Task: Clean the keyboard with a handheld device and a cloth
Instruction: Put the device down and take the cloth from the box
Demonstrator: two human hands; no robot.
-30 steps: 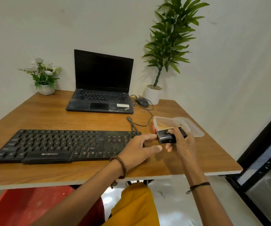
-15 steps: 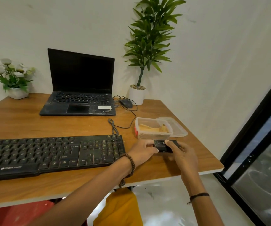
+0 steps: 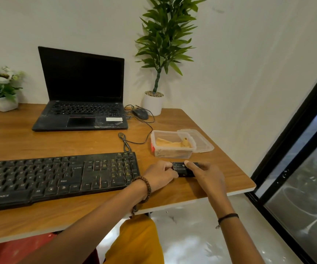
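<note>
Both the left hand [image 3: 160, 176] and right hand [image 3: 210, 178] pinch the small black handheld device [image 3: 181, 167] by the table's [image 3: 235, 178] right edge, near the black plastic keyboard [image 3: 58, 178]; recommend a low, steady hold while readying it.

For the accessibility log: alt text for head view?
The left hand and right hand hold a small black device just right of a black keyboard on a wooden desk. Behind it, an open plastic box holds a yellow cloth.

One wide-angle camera, worn on my head, faces forward and down across the desk [image 3: 39, 145]; keyboard [image 3: 58, 178] close below.
</note>
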